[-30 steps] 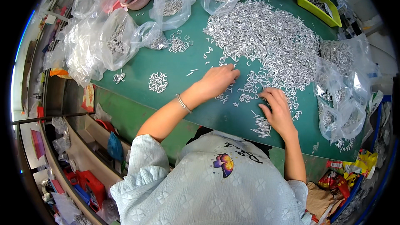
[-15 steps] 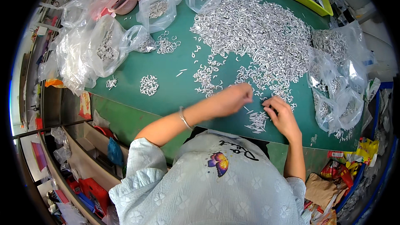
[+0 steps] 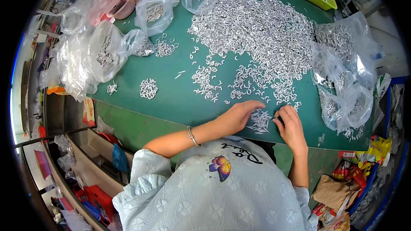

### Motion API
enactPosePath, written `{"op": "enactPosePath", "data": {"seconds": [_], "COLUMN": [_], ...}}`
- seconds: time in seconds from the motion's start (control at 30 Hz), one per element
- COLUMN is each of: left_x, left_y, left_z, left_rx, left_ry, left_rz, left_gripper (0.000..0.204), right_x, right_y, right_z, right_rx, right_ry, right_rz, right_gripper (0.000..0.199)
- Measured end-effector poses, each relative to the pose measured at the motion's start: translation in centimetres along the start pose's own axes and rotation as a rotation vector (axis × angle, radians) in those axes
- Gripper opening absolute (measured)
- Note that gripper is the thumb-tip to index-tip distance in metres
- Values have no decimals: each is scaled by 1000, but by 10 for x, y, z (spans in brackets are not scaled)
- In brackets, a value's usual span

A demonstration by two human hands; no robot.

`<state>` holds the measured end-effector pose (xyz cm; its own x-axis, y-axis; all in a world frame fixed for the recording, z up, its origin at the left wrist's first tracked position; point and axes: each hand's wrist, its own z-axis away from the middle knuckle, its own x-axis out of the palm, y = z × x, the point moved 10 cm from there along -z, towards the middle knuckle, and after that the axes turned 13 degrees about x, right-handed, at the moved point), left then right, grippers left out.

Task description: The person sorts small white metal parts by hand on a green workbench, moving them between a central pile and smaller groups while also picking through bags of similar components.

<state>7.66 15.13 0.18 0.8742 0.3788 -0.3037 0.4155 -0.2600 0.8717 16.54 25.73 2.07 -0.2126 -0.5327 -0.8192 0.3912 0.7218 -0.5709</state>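
Cupping our left hand (image 3: 239, 114) loosely open beside the silver rods (image 3: 259, 122) on the table (image 3: 175, 96), we are holding our right hand (image 3: 292, 129) half-curled opposite, its grip unclear; careless sweeping could be dragging nearby curved pieces (image 3: 283, 91) in among them.

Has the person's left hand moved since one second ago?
Yes: judged against the round heap of curved pieces, the left hand moved rightward and down in the picture.
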Motion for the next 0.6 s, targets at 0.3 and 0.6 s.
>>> {"op": "enactPosePath", "data": {"seconds": [0.3, 0.6], "left_x": [15, -126], "left_y": [15, 11], "left_z": [12, 48], "left_rx": [133, 83], "left_ry": [-98, 423], "left_rz": [-158, -644], "left_gripper": [55, 34], "right_x": [-19, -11], "right_y": [9, -30], "right_z": [0, -31], "right_rx": [32, -78], "right_ry": [146, 109], "right_rz": [93, -9], "right_gripper": [16, 17]}}
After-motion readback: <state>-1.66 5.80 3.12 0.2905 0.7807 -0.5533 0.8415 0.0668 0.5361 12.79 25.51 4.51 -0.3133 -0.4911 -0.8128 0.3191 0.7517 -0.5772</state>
